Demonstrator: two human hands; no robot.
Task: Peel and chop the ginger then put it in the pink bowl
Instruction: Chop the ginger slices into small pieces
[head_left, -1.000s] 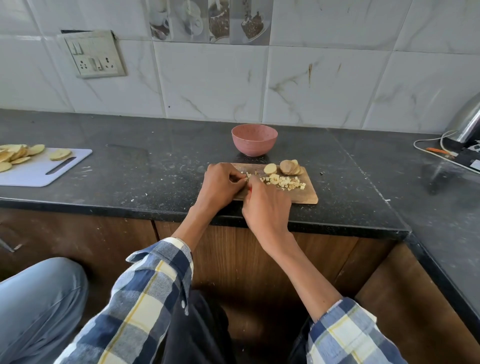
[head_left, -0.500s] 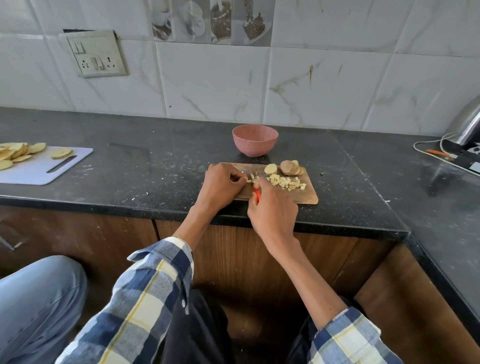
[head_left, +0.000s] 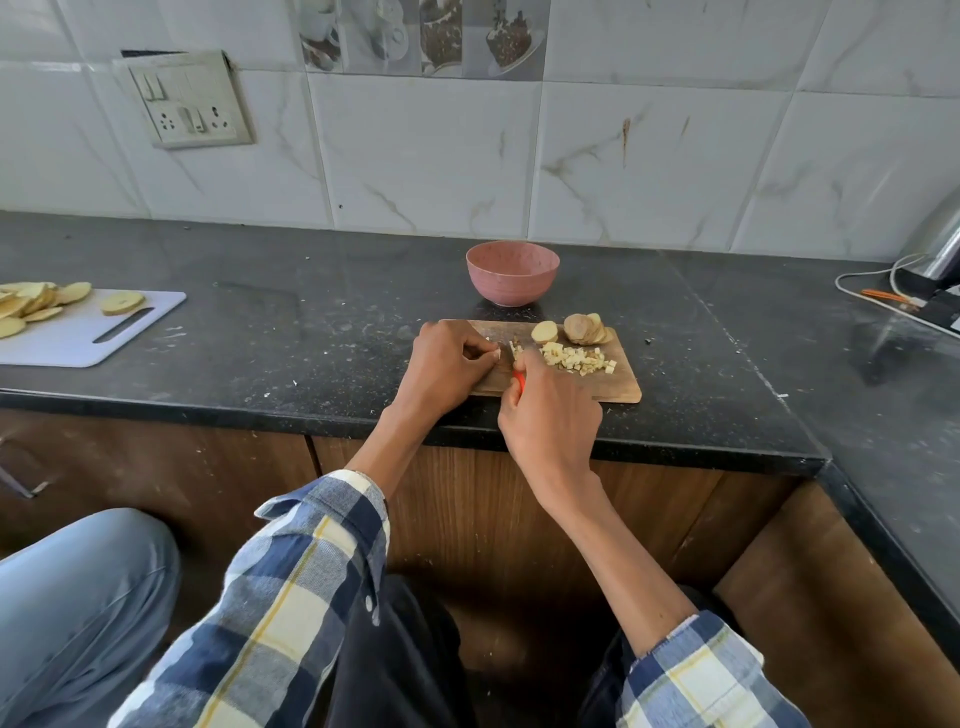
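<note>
Left hand (head_left: 449, 366) pinched ginger (head_left: 515, 349) on wooden board (head_left: 618, 387), right hand (head_left: 550, 415) gripped red-handled knife (head_left: 519, 382) just beside fingertips; slip could nick them, pink bowl (head_left: 511, 271) behind.

Your right hand (head_left: 550, 421) grips a red-handled knife (head_left: 519, 382) beside your curled left hand (head_left: 447, 366) on the wooden board (head_left: 621, 387), diced ginger (head_left: 576, 358) alongside, pink bowl (head_left: 511, 273) behind.

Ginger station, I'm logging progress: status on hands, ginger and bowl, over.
Right hand grips red-handled knife; left hand pins ginger on wooden board. Diced pile and slices on board. Pink bowl behind, path unobstructed.
</note>
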